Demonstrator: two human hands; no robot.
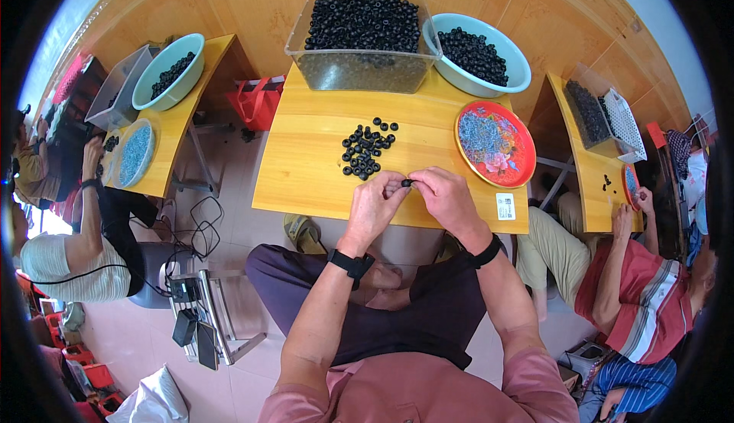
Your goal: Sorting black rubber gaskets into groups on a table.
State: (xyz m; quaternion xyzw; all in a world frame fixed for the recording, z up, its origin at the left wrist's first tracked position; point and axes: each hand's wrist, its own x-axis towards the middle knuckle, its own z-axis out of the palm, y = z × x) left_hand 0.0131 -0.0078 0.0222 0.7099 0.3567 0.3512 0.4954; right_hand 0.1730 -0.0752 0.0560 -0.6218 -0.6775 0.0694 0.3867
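Over the near edge of the yellow table (306,171), my left hand (372,205) pinches a small round black part (406,183), similar to the black rings beside it. My right hand (447,200) meets it from the other side, thumb and fingertips pressed together at the part. Anything tiny between those right fingertips is hidden. Just beyond my hands lies a loose pile of thick black rings (365,148). On the right, a round red tray (523,136) with a flower pattern holds a heap of tiny bluish-silver pieces (483,134), too small to name.
At the table's back stand a clear plastic bin (359,71) and a pale blue basin (520,79), both full of black rings. A white label (505,207) sits at the front right corner. Co-workers sit at tables left (172,144) and right (585,171). Cables (202,228) trail on the floor.
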